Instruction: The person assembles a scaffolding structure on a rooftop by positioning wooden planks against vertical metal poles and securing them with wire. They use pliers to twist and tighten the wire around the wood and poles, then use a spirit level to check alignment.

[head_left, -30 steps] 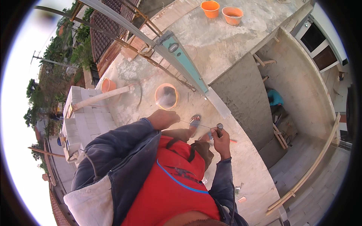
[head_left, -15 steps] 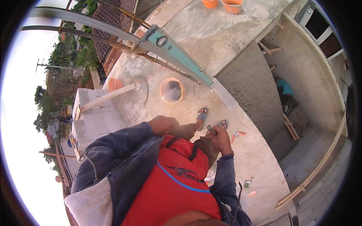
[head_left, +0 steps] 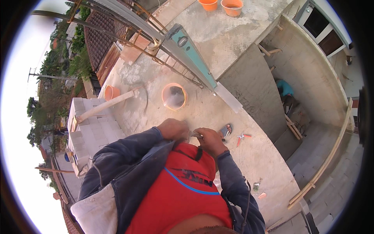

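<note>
In front of my red shirt, my two hands have come close together. My left hand (head_left: 174, 129) is closed, and what its fingers hold, if anything, is hidden. A small grey tool (head_left: 196, 134) sits in my closed right hand (head_left: 211, 141), its end toward the left hand; its kind is too small to tell. Red-handled pliers (head_left: 242, 137) lie on the concrete to the right, by my sandalled foot (head_left: 226, 130). Beyond the hands stands an orange bucket (head_left: 174, 106) with something pale and dark inside.
A teal spirit level (head_left: 194, 58) lies along a grey metal beam (head_left: 134, 17) next to rusty rebar. White blocks (head_left: 91, 132) are stacked on the left. To the right, the slab drops to a lower level, where a person in a teal shirt (head_left: 286, 89) bends. Orange buckets (head_left: 232, 8) stand far off.
My right hand has moved left and up with the small tool, toward my left hand. My left hand has shifted slightly right. The view has turned a little.
</note>
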### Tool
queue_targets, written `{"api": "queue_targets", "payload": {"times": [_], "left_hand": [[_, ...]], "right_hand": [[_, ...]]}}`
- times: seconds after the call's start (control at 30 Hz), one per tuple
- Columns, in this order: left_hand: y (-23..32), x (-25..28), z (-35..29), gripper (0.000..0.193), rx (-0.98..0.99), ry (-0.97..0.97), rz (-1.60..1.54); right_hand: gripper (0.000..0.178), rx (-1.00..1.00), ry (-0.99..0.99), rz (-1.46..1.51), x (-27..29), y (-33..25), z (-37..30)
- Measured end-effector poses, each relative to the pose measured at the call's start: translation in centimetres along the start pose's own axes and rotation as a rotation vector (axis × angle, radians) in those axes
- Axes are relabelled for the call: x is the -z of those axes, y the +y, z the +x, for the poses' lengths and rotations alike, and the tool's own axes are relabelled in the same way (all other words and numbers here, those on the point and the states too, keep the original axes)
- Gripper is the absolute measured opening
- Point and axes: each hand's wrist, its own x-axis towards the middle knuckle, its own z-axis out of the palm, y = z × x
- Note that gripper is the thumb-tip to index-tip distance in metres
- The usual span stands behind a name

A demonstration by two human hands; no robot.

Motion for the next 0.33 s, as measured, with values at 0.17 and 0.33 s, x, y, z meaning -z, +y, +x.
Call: {"api": "queue_targets", "payload": {"times": [0.17, 0.33], "left_hand": [[-6.6, -2.3, -4.7, 0.025, -0.103, 0.189, -0.084], [-14.2, -3.6, -9.8, 0.026, -0.2, 0.258, 0.037]], "right_hand": [[0.016, 0.006, 0.015, 0.009, -4.6, -4.2, 3.4], [0.017, -0.111, -0.064, -0.115, -11.7, -7.5, 8.4]]}}
